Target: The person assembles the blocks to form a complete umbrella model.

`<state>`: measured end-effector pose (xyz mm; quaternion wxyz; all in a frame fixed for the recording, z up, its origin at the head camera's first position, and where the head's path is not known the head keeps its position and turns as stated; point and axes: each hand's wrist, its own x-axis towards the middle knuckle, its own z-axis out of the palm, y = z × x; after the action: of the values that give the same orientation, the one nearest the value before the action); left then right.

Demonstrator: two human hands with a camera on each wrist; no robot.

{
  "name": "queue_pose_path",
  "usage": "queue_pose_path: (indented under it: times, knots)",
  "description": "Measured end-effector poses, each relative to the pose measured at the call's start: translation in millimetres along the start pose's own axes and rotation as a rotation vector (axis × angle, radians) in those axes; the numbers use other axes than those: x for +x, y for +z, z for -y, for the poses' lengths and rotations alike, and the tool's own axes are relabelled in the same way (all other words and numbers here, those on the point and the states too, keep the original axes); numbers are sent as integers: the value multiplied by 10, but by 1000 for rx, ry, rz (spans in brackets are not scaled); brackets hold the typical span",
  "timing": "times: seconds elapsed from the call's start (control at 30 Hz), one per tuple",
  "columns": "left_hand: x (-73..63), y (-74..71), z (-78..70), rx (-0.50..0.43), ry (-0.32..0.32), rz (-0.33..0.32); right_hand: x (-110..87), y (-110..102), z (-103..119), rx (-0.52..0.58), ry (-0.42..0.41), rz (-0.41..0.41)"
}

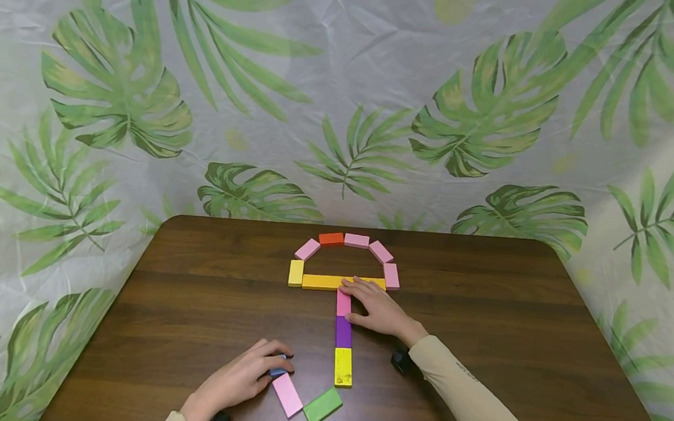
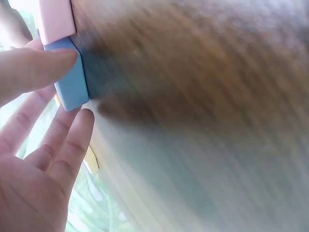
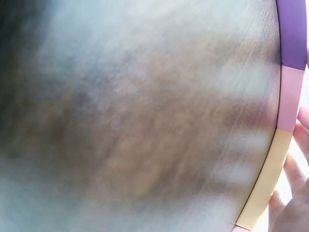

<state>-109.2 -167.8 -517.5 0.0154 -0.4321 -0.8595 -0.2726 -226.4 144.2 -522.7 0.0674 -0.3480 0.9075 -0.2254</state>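
Observation:
My left hand [image 1: 238,380] pinches a small blue block [image 2: 74,79] between thumb and fingers. The block's end meets a slanted pink block [image 1: 287,395], whose other end comes near a green block [image 1: 323,406]. Over the upper end of an upright column lies my right hand [image 1: 381,308], fingers fairly straight. Its fingertips touch the long orange-yellow block [image 1: 320,282] and the column's pink block [image 1: 343,302]; the thumb sits near where pink meets a purple block [image 1: 343,332]. A marked yellow block [image 1: 343,367] forms the column's lower end.
Above the long block, an arch holds a yellow block [image 1: 296,273], a red block [image 1: 331,239] and several pink blocks [image 1: 356,240]. All lie flat on a brown wooden table [image 1: 473,279]. A leaf-patterned cloth [image 1: 376,76] hangs behind the table's far edge.

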Motion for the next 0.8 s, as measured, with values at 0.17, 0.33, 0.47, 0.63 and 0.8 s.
queue_pose_path:
  times: [0.17, 0.33, 0.47, 0.63, 0.8]
  knots:
    - [-3, -7, -4, -1, 9, 3, 0, -2, 1, 5, 2, 2]
    - [7, -61, -23, 10, -1, 17, -1, -12, 8, 1, 6, 11]
    - [20, -149, -25, -4, -30, -9, 0, -32, 19, -2, 5, 16]
    - [83, -267, -6, 14, -96, -80, 16, -58, 19, -11, 8, 27]
    - [212, -343, 26, 69, -206, -169, 36, -76, 11, -17, 6, 30]
